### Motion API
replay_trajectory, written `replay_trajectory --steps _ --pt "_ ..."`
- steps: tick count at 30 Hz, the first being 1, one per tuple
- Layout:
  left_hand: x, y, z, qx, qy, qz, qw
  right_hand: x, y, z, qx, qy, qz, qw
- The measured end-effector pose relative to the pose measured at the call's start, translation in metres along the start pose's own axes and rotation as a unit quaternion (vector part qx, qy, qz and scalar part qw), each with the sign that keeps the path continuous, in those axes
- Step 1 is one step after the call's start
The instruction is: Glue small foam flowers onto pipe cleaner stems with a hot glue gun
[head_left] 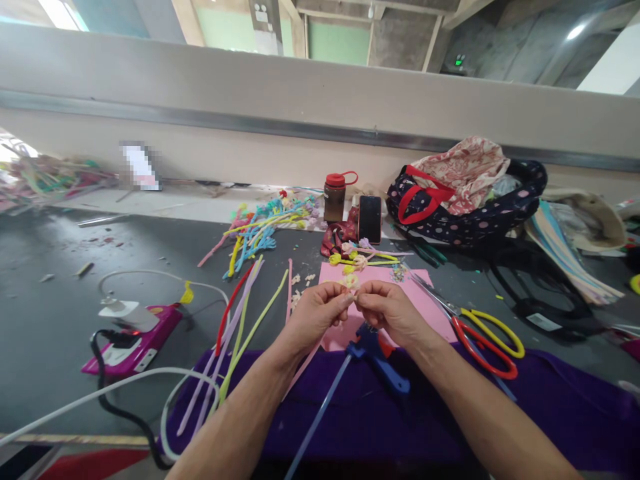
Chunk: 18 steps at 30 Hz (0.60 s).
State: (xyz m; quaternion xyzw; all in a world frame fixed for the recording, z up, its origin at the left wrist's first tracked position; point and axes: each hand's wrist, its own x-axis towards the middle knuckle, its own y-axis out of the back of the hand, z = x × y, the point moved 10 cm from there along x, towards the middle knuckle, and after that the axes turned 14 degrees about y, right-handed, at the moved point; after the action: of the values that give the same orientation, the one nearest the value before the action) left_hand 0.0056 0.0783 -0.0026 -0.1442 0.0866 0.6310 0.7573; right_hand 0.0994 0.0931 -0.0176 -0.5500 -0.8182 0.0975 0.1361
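My left hand (323, 307) and my right hand (385, 305) meet over a pink sheet (425, 300), both with thumb and fingers pinched. Between the fingertips is a small pale yellow pipe-cleaner flower (350, 280), partly hidden by the fingers. A pink pipe-cleaner stem (304, 368) slants down below my left hand; where its upper end goes is hidden. Just under my right hand lies a blue glue gun (383, 367) with a long glue stick in its back. Large scissors (473, 327) with red and yellow handles rest to the right.
Loose pipe cleaners (245, 320) lie left, with a bundle of coloured ones (265, 230) behind. A purple power strip (145, 340) trails cables. At the back stand a bottle (335, 200), a phone (370, 220) and a dotted bag (465, 200). Finished-looking flowers (357, 257) lie beyond my hands.
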Motion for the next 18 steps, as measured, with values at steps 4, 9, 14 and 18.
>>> replay_trajectory --steps 4,9,14,18 --pt "-0.0006 0.0008 0.0015 0.005 -0.008 0.004 1.000 -0.0004 0.0013 -0.0011 0.003 0.004 0.008 1.000" --pt "-0.0021 -0.0007 0.0016 0.000 -0.006 -0.008 1.000 -0.0011 -0.0027 0.0007 0.015 -0.010 -0.008 1.000" --pt "-0.0047 -0.0025 0.0038 -0.003 -0.012 -0.017 1.000 -0.0019 -0.0073 0.0027 0.036 -0.027 -0.031 0.999" --pt "-0.0054 -0.0041 0.0039 0.000 -0.017 -0.026 1.000 -0.0024 -0.0080 0.0037 0.046 -0.031 -0.042 0.998"
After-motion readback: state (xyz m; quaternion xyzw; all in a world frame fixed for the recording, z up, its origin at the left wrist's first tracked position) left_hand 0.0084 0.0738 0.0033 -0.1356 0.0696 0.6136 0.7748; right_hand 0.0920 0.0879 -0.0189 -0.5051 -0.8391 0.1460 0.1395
